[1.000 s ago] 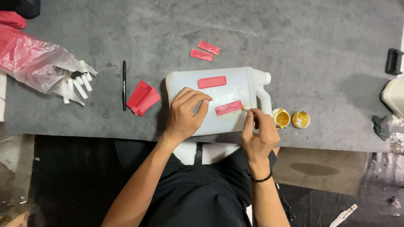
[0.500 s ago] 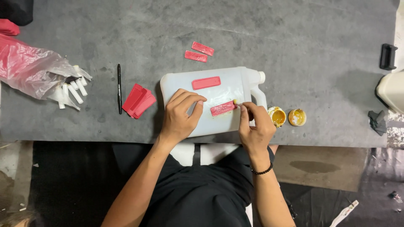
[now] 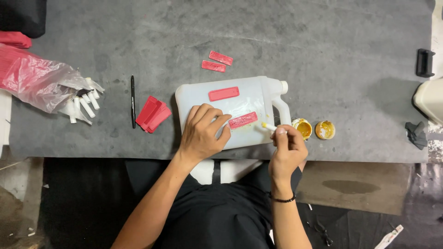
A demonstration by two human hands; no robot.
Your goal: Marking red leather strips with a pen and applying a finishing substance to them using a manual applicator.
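Red strip (image 3: 242, 120) just beyond left hand (image 3: 203, 133) fingertips, on jug (image 3: 249, 99)

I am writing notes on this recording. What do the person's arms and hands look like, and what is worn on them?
Both arms are bare, with no sleeves or gloves. The left hand wears nothing. The right hand has a thin black bracelet at the wrist.

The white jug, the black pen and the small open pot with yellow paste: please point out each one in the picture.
white jug (image 3: 251, 94), head view, on its flat upper side near the handle.
black pen (image 3: 133, 101), head view, on the middle of its barrel.
small open pot (image 3: 303, 128), head view, on the yellow paste inside.
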